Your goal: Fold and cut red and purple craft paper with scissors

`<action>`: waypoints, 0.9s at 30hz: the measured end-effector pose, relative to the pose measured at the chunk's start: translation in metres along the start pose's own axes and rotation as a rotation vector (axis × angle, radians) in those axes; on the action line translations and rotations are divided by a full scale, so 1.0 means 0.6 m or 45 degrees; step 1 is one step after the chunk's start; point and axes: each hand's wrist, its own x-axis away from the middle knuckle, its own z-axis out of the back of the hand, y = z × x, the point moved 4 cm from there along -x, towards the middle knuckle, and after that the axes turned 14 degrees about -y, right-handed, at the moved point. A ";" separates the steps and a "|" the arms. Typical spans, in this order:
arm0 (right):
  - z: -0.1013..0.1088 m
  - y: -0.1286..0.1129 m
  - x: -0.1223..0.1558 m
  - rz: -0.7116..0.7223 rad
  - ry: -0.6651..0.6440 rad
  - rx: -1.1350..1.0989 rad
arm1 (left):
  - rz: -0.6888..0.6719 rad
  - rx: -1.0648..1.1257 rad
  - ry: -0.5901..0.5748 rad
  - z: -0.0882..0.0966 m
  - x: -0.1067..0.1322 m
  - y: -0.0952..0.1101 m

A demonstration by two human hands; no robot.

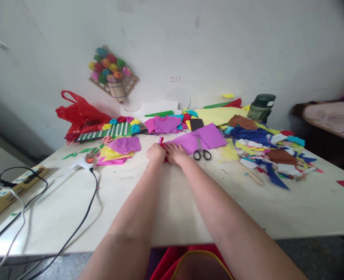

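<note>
Both my arms reach forward over the cream table (172,202). My left hand (156,152) is closed in a fist and my right hand (174,153) lies beside it with fingers pressed down. Between them they hold a small red paper piece (161,141), mostly hidden under the hands. A large purple paper sheet (198,139) lies just right of my right hand. Black-handled scissors (201,152) rest on its near edge.
Stacks of purple, yellow and pink paper (122,149) lie at left, coloured scraps (265,151) at right with a wooden stick (249,172). A red plastic bag (80,114), green bottle (261,107), glue gun (86,160), power strip (13,188) and cables sit around.
</note>
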 end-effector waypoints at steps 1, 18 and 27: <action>0.001 -0.001 0.002 0.000 0.002 0.001 | -0.007 -0.009 0.015 -0.002 0.001 0.001; -0.001 -0.008 -0.011 -0.114 0.035 -0.004 | -0.091 -0.119 0.010 0.004 -0.016 0.007; 0.004 -0.010 -0.032 -0.142 0.082 -0.049 | -0.214 -0.232 0.037 0.008 -0.042 0.014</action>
